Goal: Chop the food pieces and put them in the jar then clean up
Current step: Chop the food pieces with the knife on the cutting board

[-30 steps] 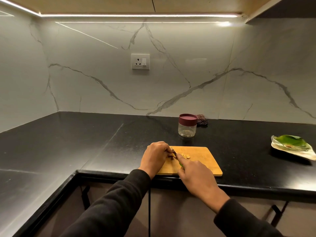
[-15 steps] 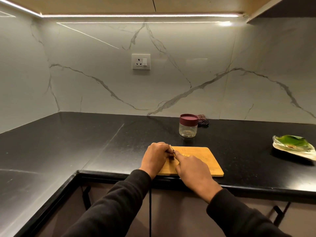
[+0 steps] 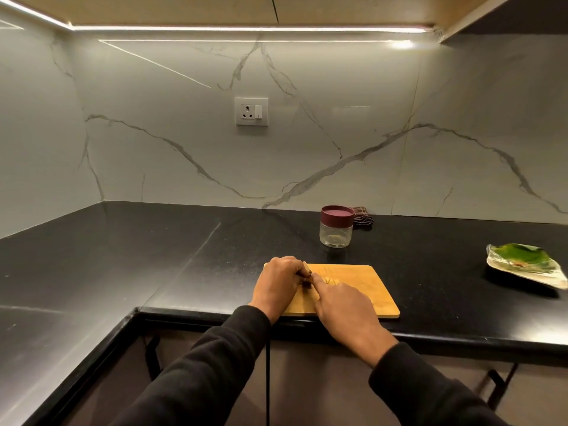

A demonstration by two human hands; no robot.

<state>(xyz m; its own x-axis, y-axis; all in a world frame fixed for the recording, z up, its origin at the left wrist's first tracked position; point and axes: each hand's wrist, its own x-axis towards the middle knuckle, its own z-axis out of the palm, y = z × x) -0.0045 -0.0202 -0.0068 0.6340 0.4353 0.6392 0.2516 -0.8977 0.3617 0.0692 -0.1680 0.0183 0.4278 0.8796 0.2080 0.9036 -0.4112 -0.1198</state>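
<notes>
Wooden cutting board (image 3: 362, 290) sits at the front edge of the black countertop (image 3: 153, 272). My left hand (image 3: 278, 282) curls round a small food piece (image 3: 306, 269) at the board's left end. My right hand (image 3: 344, 305) rests just beside it, index finger stretched out; whether it grips a knife, I cannot tell. Chopped bits (image 3: 330, 281) lie mid-board. Lidded jar (image 3: 336, 226) stands behind the board, cloth (image 3: 362, 216) at the back wall, plate (image 3: 525, 264) near the right edge.
</notes>
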